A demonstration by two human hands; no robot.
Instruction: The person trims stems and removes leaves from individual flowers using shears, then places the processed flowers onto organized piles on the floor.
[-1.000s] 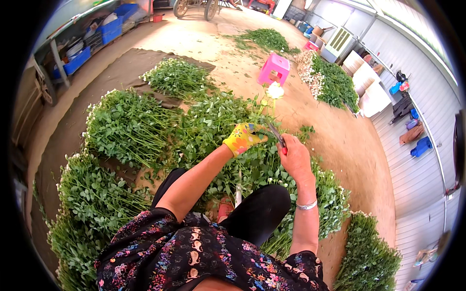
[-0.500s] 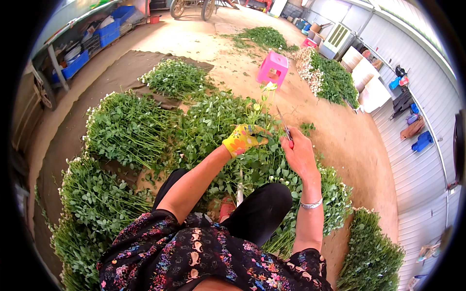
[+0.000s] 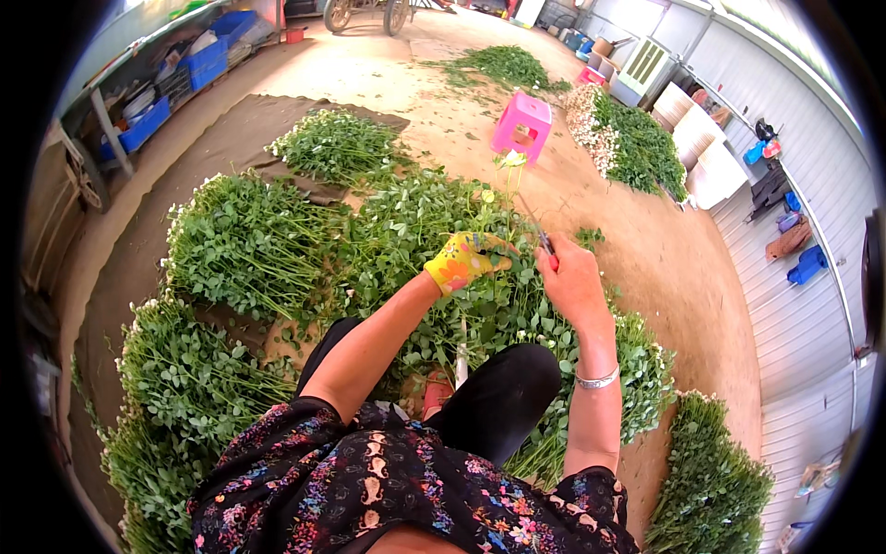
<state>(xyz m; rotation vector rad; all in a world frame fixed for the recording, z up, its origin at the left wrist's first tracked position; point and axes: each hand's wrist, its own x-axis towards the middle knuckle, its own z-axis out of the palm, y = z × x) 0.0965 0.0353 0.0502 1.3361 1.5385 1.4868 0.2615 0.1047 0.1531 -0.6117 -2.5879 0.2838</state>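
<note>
My left hand, in a yellow flowered glove, is closed around a leafy green stem. A pale white-green flower stands at the top of that stem, with a smaller bud below it. My bare right hand grips red-handled scissors. Their blades point up and to the left, close beside the stem; whether they touch it I cannot tell. Under both hands spreads a loose heap of cut flower stems, some of it between my knees.
Bundled flowers lie along my left, and more bundles lie at my lower right. A pink stool stands ahead. Beyond it are a flower pile and a smaller green heap. Blue crates sit at the far left.
My right hand has risen slightly, and the scissor blades lean further left, nearer the flower stem. The left hand keeps its hold, almost in place.
</note>
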